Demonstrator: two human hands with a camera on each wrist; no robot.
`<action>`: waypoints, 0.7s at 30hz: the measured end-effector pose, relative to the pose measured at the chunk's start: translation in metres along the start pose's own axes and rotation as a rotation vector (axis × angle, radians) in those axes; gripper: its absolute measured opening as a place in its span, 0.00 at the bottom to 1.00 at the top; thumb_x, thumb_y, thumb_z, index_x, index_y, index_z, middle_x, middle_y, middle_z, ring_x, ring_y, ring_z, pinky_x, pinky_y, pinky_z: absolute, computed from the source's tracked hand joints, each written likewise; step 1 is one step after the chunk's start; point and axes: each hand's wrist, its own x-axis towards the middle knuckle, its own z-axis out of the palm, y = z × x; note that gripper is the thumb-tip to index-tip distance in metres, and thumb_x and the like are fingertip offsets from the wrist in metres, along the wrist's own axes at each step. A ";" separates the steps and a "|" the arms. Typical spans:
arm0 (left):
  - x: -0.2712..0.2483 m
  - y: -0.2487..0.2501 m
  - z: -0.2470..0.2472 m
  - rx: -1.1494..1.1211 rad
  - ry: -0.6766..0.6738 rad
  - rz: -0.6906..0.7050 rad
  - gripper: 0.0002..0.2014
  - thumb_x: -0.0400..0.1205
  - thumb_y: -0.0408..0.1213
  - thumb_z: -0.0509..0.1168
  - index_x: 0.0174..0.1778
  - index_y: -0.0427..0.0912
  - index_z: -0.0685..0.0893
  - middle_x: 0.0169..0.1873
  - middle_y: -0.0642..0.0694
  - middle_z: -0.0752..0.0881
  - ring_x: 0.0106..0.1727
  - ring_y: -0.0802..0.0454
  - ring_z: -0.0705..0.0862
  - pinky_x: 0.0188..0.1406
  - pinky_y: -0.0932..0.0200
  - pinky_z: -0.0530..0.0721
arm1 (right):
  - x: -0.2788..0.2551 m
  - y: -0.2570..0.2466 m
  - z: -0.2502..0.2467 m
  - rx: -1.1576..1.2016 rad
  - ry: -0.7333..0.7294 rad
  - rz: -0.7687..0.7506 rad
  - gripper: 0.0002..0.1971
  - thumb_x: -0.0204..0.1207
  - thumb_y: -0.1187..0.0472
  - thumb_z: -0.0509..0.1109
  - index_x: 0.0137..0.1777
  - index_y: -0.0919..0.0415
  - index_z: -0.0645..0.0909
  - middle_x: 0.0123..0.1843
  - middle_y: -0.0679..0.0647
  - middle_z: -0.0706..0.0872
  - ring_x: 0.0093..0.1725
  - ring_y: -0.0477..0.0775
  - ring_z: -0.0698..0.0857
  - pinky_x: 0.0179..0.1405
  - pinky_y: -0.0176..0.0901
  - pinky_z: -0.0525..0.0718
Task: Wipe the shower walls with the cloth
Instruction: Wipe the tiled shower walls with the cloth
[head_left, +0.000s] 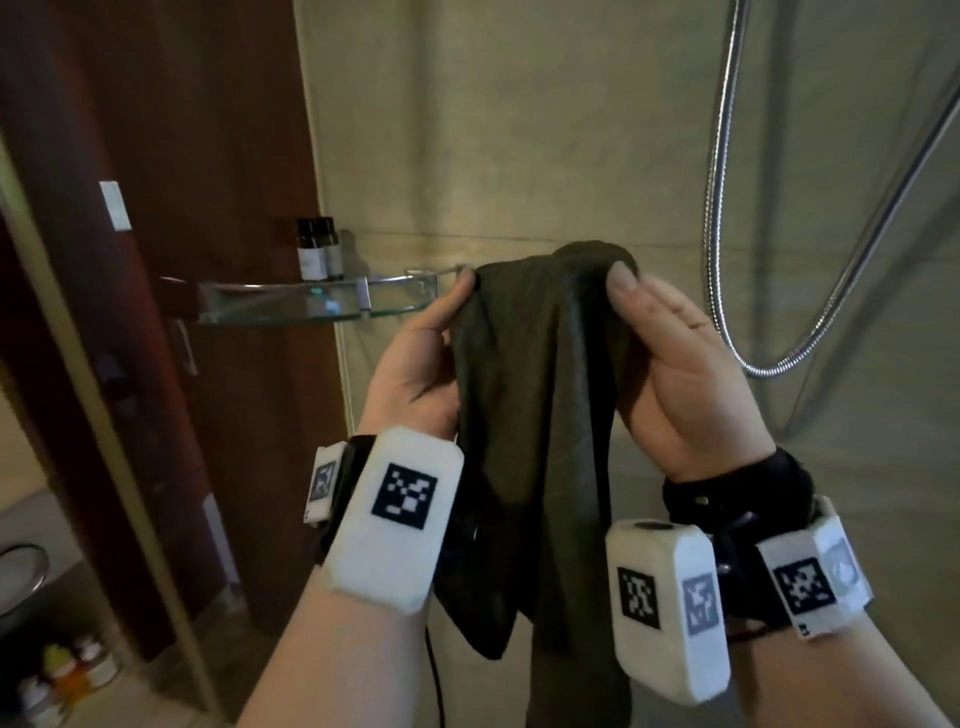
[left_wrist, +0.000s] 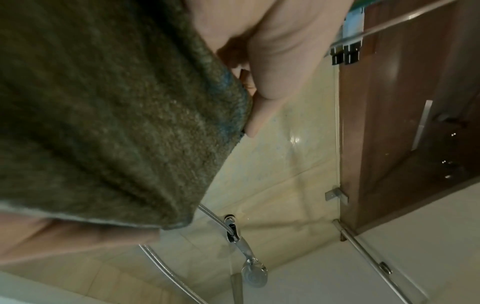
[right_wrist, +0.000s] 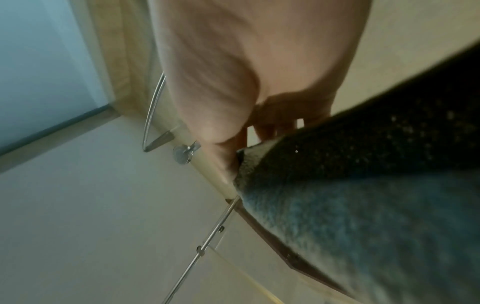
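A dark green cloth (head_left: 540, 415) hangs in front of me, held up by both hands before the beige shower wall (head_left: 519, 130). My left hand (head_left: 431, 343) pinches its top left edge with the thumb in front. My right hand (head_left: 670, 353) pinches the top right edge, thumb on the near side. The cloth droops in long folds between my wrists. In the left wrist view the cloth (left_wrist: 103, 113) fills the left side beside the fingers (left_wrist: 262, 98). In the right wrist view the cloth (right_wrist: 363, 195) hangs below the palm (right_wrist: 233, 72).
A glass corner shelf (head_left: 291, 301) with two small dark bottles (head_left: 318, 249) sits left of the cloth. A metal shower hose (head_left: 727, 260) loops down on the right. The shower head (left_wrist: 253, 273) hangs on the wall. A brown door (head_left: 171, 208) stands at left.
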 end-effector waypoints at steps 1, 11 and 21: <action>0.002 0.005 0.001 0.017 0.009 0.005 0.30 0.77 0.41 0.71 0.76 0.38 0.76 0.74 0.40 0.77 0.71 0.43 0.80 0.74 0.43 0.75 | 0.005 -0.002 0.006 -0.029 -0.017 -0.026 0.11 0.73 0.61 0.66 0.47 0.62 0.89 0.49 0.57 0.90 0.53 0.53 0.87 0.56 0.45 0.86; 0.023 0.006 0.025 0.450 0.081 -0.022 0.08 0.73 0.37 0.68 0.37 0.35 0.85 0.28 0.43 0.86 0.31 0.48 0.86 0.39 0.55 0.84 | 0.037 -0.005 0.010 0.000 -0.021 -0.115 0.13 0.74 0.63 0.65 0.55 0.64 0.85 0.54 0.60 0.89 0.48 0.54 0.85 0.45 0.47 0.88; 0.085 -0.007 0.024 0.736 0.332 0.285 0.12 0.80 0.36 0.70 0.58 0.40 0.82 0.48 0.46 0.86 0.49 0.52 0.82 0.40 0.60 0.76 | 0.060 -0.005 -0.049 -0.059 0.179 -0.072 0.09 0.76 0.59 0.65 0.52 0.60 0.82 0.39 0.54 0.83 0.34 0.52 0.83 0.42 0.52 0.80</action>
